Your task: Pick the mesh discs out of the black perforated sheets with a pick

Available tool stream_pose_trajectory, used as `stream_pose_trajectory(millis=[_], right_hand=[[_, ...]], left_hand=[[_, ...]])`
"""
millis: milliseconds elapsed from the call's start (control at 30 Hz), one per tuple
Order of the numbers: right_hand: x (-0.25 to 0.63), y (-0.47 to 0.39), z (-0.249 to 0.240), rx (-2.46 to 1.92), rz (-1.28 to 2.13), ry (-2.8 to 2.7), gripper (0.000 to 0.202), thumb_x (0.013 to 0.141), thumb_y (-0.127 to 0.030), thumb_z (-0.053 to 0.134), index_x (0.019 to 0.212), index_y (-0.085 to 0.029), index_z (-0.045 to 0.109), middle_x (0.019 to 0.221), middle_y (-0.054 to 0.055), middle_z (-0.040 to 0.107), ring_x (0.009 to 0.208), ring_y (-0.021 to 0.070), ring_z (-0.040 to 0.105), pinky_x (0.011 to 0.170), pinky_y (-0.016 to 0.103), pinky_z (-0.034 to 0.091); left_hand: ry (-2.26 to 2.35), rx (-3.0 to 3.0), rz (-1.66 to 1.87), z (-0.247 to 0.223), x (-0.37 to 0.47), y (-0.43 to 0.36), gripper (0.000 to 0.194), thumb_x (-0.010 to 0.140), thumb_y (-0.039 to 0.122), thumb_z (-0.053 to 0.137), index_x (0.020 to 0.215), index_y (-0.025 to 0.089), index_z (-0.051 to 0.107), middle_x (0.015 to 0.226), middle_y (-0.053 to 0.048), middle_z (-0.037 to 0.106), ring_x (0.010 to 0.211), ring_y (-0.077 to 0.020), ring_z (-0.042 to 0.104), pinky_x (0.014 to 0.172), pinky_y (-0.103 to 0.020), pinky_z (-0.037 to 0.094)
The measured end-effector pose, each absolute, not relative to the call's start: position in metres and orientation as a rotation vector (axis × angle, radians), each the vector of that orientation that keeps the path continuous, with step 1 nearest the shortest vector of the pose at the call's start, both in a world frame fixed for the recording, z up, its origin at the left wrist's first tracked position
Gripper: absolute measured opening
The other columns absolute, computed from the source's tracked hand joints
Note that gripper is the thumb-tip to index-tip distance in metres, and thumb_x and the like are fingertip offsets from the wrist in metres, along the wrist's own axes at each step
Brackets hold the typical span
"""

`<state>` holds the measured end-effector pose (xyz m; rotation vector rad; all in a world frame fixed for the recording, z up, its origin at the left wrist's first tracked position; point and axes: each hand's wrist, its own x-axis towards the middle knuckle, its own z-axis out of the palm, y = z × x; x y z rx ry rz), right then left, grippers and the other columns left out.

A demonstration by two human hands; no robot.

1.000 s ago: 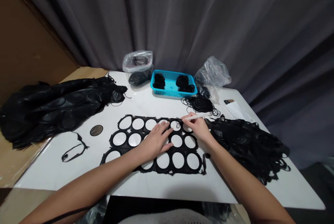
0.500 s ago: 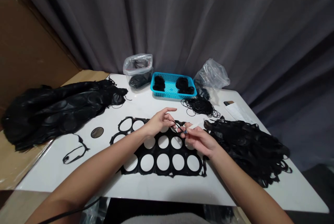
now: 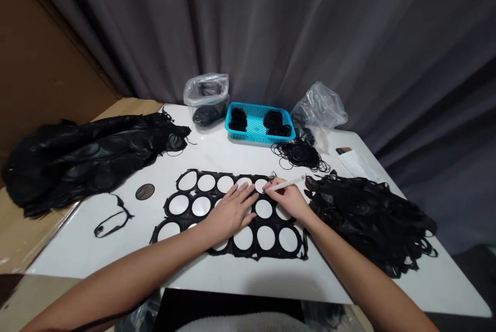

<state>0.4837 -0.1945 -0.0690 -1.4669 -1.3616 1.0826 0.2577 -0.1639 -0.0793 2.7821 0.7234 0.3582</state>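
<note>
Sheet lying flat, pen-shaped tool at its far row

Black sheet, rows of round holes, is lying mid-view on the white table. Clock read from sheet's centre.

Left hand: resting palm down across the sheet's middle, fingers extended and slightly spread, pointing toward 1 o'clock; thumb reaching out toward 2.

Right hand: sitting between 2 and 3 o'clock, pinching the tool between thumb and fingertips, other fingers curling in. Tool's tail is pointing outward, toward 2 to 3; its tip is showing too small to tell whether it is touching a hole's edge.

Surroundings: blue basket with black bundles is standing at 12 to 1; tangle of thin black rings is lying near it at 1 to 2. Ragged black heap is spreading at 3. Dark disc and loose black strip are lying near 9; long black pile is stretching beyond, toward 10.
</note>
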Motion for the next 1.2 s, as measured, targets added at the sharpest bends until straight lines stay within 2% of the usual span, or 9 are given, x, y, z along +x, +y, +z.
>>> stream_pose_trajectory(millis=[200,633,767,900,1000,1100,1200], right_hand=[[0.480,-0.194,-0.072,-1.496,0.967,-1.500,0.019,0.085,-0.035,0.062,0.073,-0.021,0.057,0.090,0.004,0.071,0.082,0.0199,0.061,0.076,0.033,0.045],[0.483,-0.192,-0.073,-1.508,0.941,-1.559,0.014,0.087,-0.032,0.061,0.077,-0.021,0.060,0.093,0.005,0.071,0.082,0.0204,0.063,0.076,0.034,0.047],[0.476,-0.198,-0.074,-1.478,0.715,-1.723,0.016,0.091,-0.026,0.058,0.075,-0.022,0.055,0.091,0.005,0.068,0.088,0.0215,0.062,0.081,0.036,0.048],[0.469,-0.202,-0.076,-1.406,0.415,-2.059,0.014,0.097,-0.020,0.045,0.090,-0.022,0.057,0.099,0.010,0.067,0.097,0.0249,0.059,0.087,0.039,0.047],[0.485,-0.190,-0.072,-1.565,0.171,-2.037,0.018,0.097,-0.019,0.040,0.089,-0.021,0.056,0.092,0.012,0.066,0.090,0.0270,0.058,0.082,0.040,0.046],[0.520,-0.176,-0.060,-1.837,-0.033,-1.689,0.018,0.095,-0.023,0.041,0.080,-0.023,0.051,0.079,0.010,0.062,0.076,0.0252,0.055,0.071,0.038,0.043],[0.549,-0.172,-0.051,-1.933,0.031,-1.444,0.017,0.091,-0.029,0.049,0.075,-0.024,0.050,0.071,0.006,0.061,0.068,0.0229,0.055,0.065,0.035,0.042]], left_hand=[[0.748,2.796,0.342,-0.080,0.259,-0.162,0.048,0.098,0.034,0.057,0.142,0.016,0.050,0.156,-0.013,0.041,0.147,-0.0305,0.034,0.121,-0.049,0.027],[0.749,2.807,0.371,-0.083,0.258,-0.163,0.047,0.099,0.035,0.053,0.142,0.019,0.049,0.156,-0.011,0.042,0.147,-0.0283,0.034,0.121,-0.047,0.027],[0.772,2.797,0.362,-0.081,0.258,-0.163,0.049,0.097,0.034,0.057,0.143,0.020,0.049,0.159,-0.012,0.036,0.149,-0.0314,0.029,0.120,-0.050,0.028],[0.834,2.775,0.349,-0.078,0.259,-0.164,0.054,0.092,0.034,0.064,0.143,0.025,0.049,0.162,-0.012,0.029,0.151,-0.0388,0.017,0.118,-0.056,0.027],[0.847,2.768,0.344,-0.078,0.258,-0.163,0.050,0.093,0.035,0.063,0.141,0.024,0.052,0.163,-0.015,0.025,0.151,-0.0422,0.016,0.117,-0.059,0.027],[0.844,2.765,0.333,-0.079,0.255,-0.162,0.048,0.094,0.038,0.062,0.139,0.025,0.053,0.164,-0.016,0.022,0.150,-0.0437,0.017,0.116,-0.060,0.028],[0.838,2.782,0.310,-0.077,0.255,-0.158,0.048,0.093,0.040,0.064,0.138,0.026,0.053,0.163,-0.016,0.023,0.149,-0.0450,0.019,0.114,-0.061,0.030]])
